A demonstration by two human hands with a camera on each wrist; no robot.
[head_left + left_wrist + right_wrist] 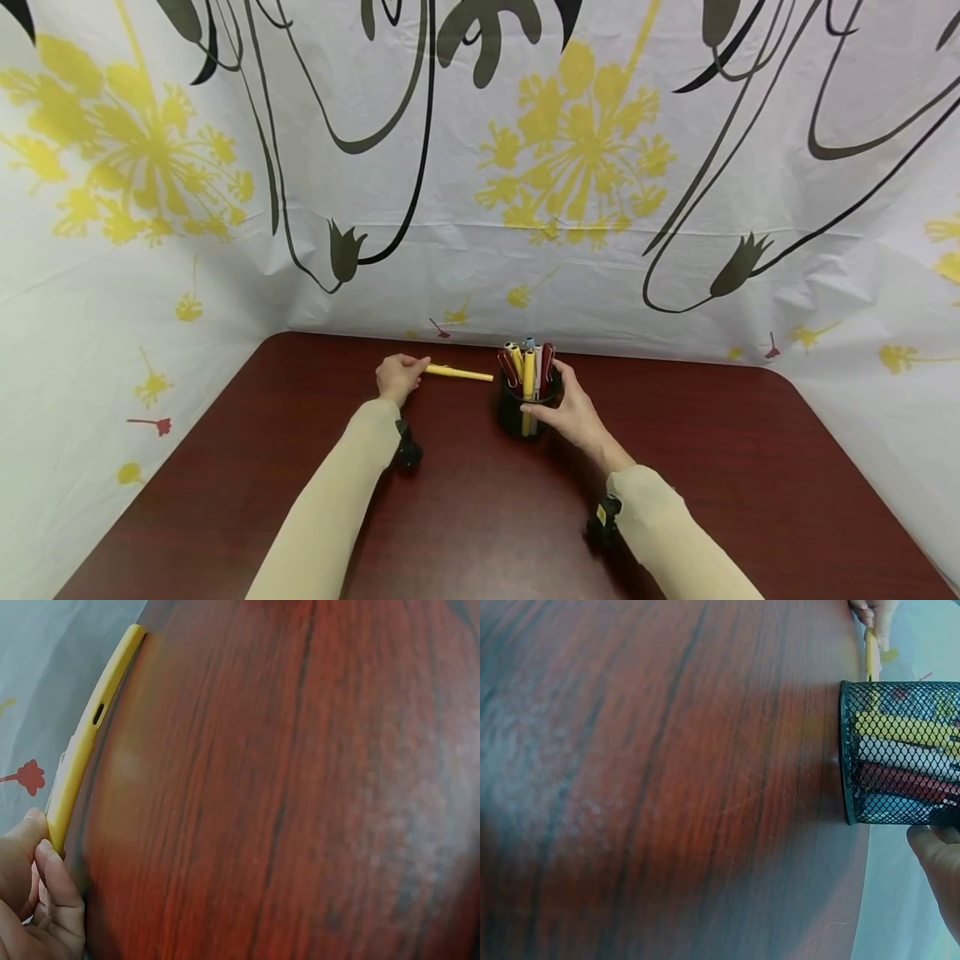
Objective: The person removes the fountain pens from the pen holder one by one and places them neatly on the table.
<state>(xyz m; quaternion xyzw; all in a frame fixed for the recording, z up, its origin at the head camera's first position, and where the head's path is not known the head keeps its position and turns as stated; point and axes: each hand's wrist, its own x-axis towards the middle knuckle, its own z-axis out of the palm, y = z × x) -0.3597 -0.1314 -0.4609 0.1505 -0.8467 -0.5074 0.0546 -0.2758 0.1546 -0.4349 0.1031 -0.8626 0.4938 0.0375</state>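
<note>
In the head view my left hand [397,377] pinches one end of a yellow pen [461,372] between thumb and fingers. The pen points rightward, its far end close to a black mesh pen cup [509,413]. A clip shows along the side of the yellow pen [73,776] in the left wrist view, near the pinched end. My right hand [576,412] grips the cup from its right side, thumb across the front and fingers behind the rim. The cup stands upright, holding several pens [528,371] in yellow, dark red, white and blue.
The dark reddish wooden table [465,517] has rounded back corners. Behind it hangs a white sheet [450,192] printed with yellow and dark plant shapes, close to the table's back edge. Black wrist cameras [407,450] are strapped over both cream sleeves [330,500].
</note>
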